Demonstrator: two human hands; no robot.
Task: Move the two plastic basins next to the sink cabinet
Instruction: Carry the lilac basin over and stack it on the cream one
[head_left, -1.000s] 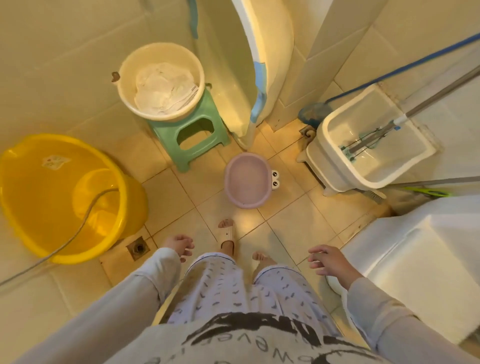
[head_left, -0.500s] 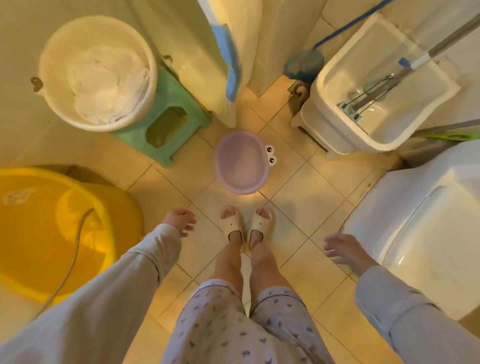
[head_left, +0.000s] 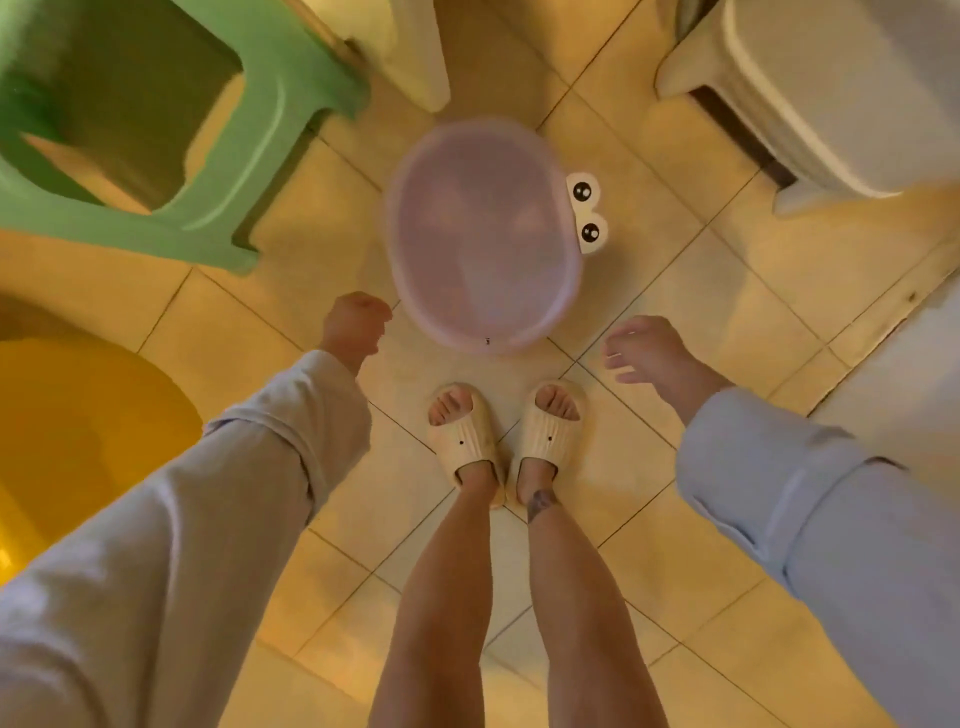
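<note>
pink basin (head_left: 480, 234) on floor just ahead of my slippers (head_left: 467, 431), my left hand (head_left: 353, 327) fisted on nothing beside its rim, right hand (head_left: 649, 353) loose, fingers spread, green stool (head_left: 171, 130) upper left, yellow basin (head_left: 78, 441) far left, white tub (head_left: 831, 93) upper right, beige tile floor (head_left: 675, 571)

A floor (head_left: 675, 571) of beige tiles with dark joints is seen. A pink basin (head_left: 483, 234) with two cartoon eyes (head_left: 587, 213) on its right rim is placed on it at upper centre. A green stool (head_left: 260, 104) is stood at upper left, a yellow basin (head_left: 78, 441) at the left edge, a white tub (head_left: 831, 93) at upper right. Two slippers (head_left: 465, 441) are set just below the pink basin.
</note>
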